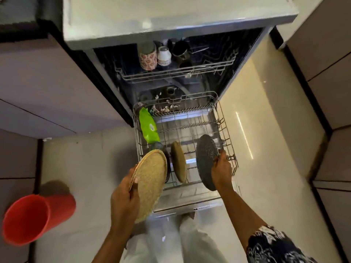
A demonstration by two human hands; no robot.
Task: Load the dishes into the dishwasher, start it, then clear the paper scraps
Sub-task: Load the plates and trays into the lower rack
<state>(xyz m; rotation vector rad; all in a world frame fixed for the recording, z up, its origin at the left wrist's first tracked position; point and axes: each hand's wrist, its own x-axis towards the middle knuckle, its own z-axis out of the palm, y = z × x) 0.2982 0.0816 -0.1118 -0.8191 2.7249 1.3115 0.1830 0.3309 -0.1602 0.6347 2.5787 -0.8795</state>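
The dishwasher stands open with its lower rack [226,128] pulled out over the door. My left hand [125,194] grips a tan speckled plate [152,183] by its rim, tilted above the rack's near left corner. My right hand [221,168] holds a dark speckled plate [206,160] on edge at the rack's right side. A smaller tan plate [178,161] stands upright between them. A green plate [148,128] leans at the rack's left. White paper scraps [167,109] lie at the rack's far edge.
The upper rack [171,73] holds a floral cup [148,57], a white cup [163,56] and a dark mug [180,49]. A red bucket [34,217] lies on the floor at the left. Cabinets flank the dishwasher on both sides.
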